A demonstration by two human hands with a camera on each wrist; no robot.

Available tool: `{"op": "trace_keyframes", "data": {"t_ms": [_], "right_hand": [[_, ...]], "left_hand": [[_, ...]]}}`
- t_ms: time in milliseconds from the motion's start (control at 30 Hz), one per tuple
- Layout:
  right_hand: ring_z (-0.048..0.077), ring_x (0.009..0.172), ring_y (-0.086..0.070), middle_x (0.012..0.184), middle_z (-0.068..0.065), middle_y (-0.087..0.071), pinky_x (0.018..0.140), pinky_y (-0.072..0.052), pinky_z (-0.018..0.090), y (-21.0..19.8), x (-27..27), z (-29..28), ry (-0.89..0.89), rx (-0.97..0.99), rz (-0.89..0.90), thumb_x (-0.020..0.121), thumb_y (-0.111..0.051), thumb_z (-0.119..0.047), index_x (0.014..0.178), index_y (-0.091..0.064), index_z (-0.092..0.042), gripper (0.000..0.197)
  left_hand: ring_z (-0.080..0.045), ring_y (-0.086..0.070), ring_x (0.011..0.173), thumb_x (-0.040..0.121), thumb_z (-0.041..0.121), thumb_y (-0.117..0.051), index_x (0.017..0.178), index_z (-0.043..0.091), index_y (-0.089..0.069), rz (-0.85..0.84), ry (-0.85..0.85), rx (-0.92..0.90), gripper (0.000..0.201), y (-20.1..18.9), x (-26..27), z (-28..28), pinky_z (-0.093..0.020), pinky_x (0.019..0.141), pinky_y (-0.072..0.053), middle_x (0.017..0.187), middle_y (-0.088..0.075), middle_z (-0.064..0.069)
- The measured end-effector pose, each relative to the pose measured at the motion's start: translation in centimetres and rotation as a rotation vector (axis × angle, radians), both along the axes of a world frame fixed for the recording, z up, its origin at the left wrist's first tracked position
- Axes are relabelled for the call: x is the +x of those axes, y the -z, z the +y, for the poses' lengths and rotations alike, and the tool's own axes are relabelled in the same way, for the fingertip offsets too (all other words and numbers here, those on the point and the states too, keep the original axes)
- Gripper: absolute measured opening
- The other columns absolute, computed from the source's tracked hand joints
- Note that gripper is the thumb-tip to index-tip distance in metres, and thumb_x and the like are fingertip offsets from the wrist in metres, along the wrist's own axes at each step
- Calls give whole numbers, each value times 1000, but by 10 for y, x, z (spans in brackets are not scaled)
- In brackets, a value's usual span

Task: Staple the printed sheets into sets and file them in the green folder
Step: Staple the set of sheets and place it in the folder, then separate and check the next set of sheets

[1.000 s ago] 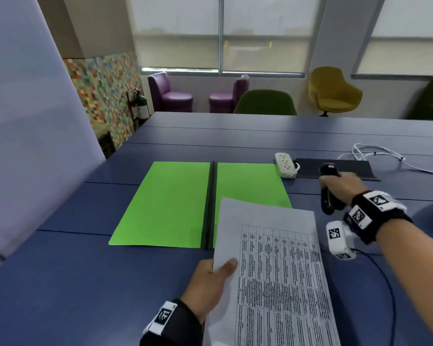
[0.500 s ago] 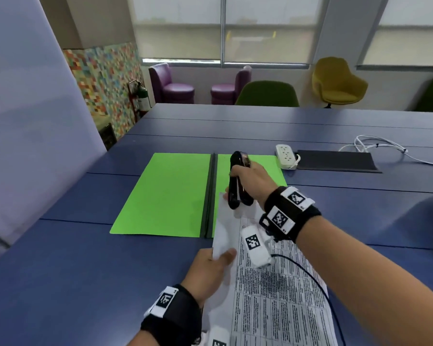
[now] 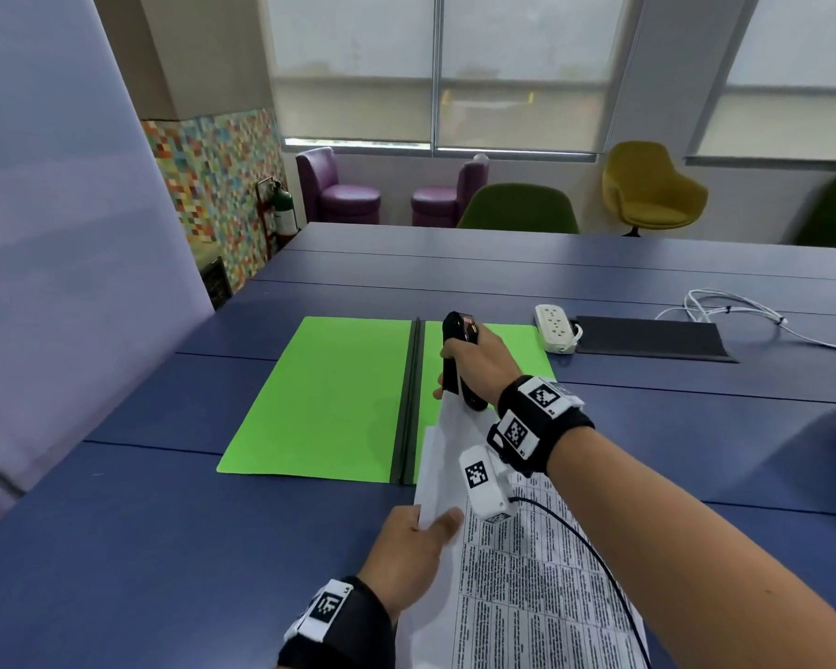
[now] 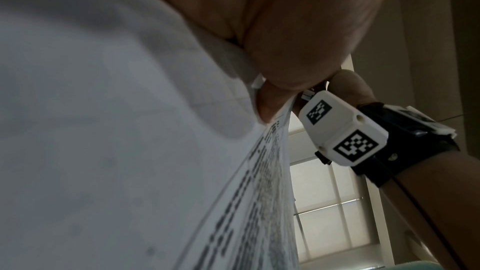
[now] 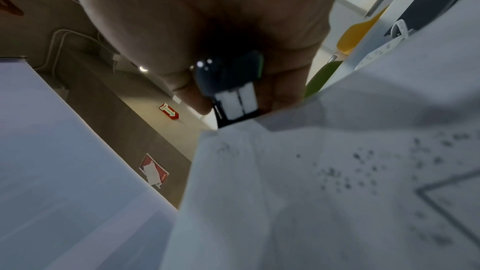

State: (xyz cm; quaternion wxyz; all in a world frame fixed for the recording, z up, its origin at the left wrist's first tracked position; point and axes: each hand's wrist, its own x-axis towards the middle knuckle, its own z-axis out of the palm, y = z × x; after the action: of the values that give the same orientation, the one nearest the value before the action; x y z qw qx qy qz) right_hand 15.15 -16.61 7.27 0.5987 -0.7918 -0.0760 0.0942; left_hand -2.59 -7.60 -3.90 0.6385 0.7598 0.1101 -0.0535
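A set of printed sheets (image 3: 527, 586) with dense tables is lifted off the blue table, its far left corner raised. My left hand (image 3: 416, 543) pinches the sheets' left edge between thumb and fingers; the left wrist view shows the thumb pressed on the printed sheets (image 4: 130, 151). My right hand (image 3: 474, 364) grips a black stapler (image 3: 457, 359) upright, its mouth over the sheets' top left corner. In the right wrist view the stapler (image 5: 231, 89) sits on the corner of the sheets (image 5: 324, 192). The green folder (image 3: 329, 398) lies open flat behind them.
A white power strip (image 3: 555, 328) and a dark mat (image 3: 647, 338) lie to the right of the folder, with a white cable (image 3: 744, 313) beyond. Chairs stand past the table's far edge. A pale partition (image 3: 68, 234) rises at the left.
My right hand has carried the stapler from beside the dark mat leftward to the sheets' top left corner. The left hand has kept its hold and raised the corner.
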Motion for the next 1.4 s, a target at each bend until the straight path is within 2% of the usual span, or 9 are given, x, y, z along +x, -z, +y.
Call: {"op": "trace_keyframes", "data": {"t_ms": [100, 267, 533, 833, 1033, 1133, 1233, 1300, 1400], "right_hand": [[33, 65, -58, 73, 13, -54, 69, -58, 64, -7, -13, 2, -7, 20, 18, 71, -57, -20, 81, -50, -15, 13], [27, 57, -49, 68, 11, -50, 57, -54, 42, -7, -23, 6, -9, 92, -1, 80, -57, -10, 80, -48, -14, 10], [26, 63, -50, 67, 6, -53, 64, -49, 44, -1, -26, 11, 3, 61, -64, 67, -58, -25, 82, -54, -21, 16], [20, 58, -39, 60, -2, -42, 59, -38, 32, 13, -24, 15, 41, 80, -203, 86, -57, -13, 74, -47, -16, 16], [28, 62, -62, 73, 8, -63, 66, -58, 48, 7, -12, 0, 83, 118, -103, 79, -58, -21, 86, -55, -23, 9], [32, 75, -67, 93, 15, -68, 69, -58, 45, -5, 8, -44, 195, -124, -175, 84, -57, -23, 110, -50, -23, 27], [39, 106, -64, 117, 19, -65, 86, -49, 40, -1, 20, -117, 306, -747, -171, 90, -55, -34, 130, -41, -16, 45], [41, 116, -59, 128, 23, -61, 91, -46, 40, 13, 18, -164, 304, -962, -56, 96, -51, -37, 136, -34, -10, 52], [38, 115, -60, 132, 23, -59, 88, -47, 38, 47, 9, -214, 252, -1058, 66, 98, -49, -37, 145, -25, -6, 62]], "left_hand": [[-3, -23, 36, 95, 37, -58, 64, 19, -42, -6, 0, 8, 40, -9, -3, -2, -14, 41, -23, 42, -28, 13], [-5, -17, 38, 95, 41, -57, 69, 14, -40, -30, 31, 60, 41, -15, -6, -3, -17, 39, -18, 46, -21, 12], [-8, -17, 42, 95, 39, -57, 51, 25, -47, -22, 28, 28, 47, -16, -8, -3, -22, 43, -17, 49, -22, 10], [-8, -15, 38, 95, 33, -59, 63, 13, -42, -24, 48, -25, 41, -20, -8, -6, -22, 41, -14, 45, -25, 8], [-6, -18, 39, 95, 34, -59, 68, 16, -51, -19, 45, -27, 33, -22, -10, -6, -17, 41, -18, 47, -25, 11], [-4, -22, 38, 95, 35, -59, 75, 14, -59, -11, 64, -56, 29, -22, -10, -4, -15, 41, -24, 47, -30, 11], [-1, -46, 45, 93, 38, -60, 92, 11, -71, -2, 54, -135, 29, -20, -10, -3, -13, 50, -38, 64, -59, 6], [-6, -70, 74, 94, 33, -60, 101, 14, -75, 7, 38, -187, 25, -21, -11, -3, -18, 71, -53, 87, -76, 8], [-18, -72, 101, 93, 29, -61, 107, 11, -74, 24, 23, -289, 26, -26, -13, -4, -30, 89, -55, 107, -76, -2]]}}
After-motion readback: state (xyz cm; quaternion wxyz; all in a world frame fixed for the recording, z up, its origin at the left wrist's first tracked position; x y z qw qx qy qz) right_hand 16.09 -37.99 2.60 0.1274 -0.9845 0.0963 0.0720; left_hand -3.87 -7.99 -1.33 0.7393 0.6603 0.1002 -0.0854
